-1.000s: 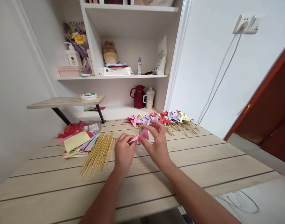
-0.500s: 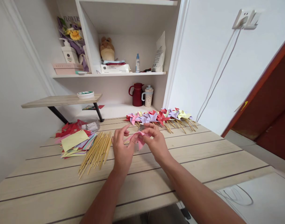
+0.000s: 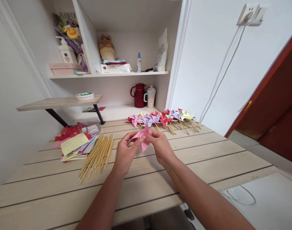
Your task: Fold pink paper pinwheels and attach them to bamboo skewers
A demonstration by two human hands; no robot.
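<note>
Fingers of the left hand and right hand are pinching a pink folded paper between them, holding it just above the surface. Both hands are covering much of the paper, so its exact folds are hard to make out. Bamboo sticks are lying in a loose pile left of the hands, partly overlapping a stack of coloured paper sheets. Finished pinwheels are lying in a row behind the hands, their sticks tangling together. A clear container beyond the sheets is showing contents too small to read.
</note>
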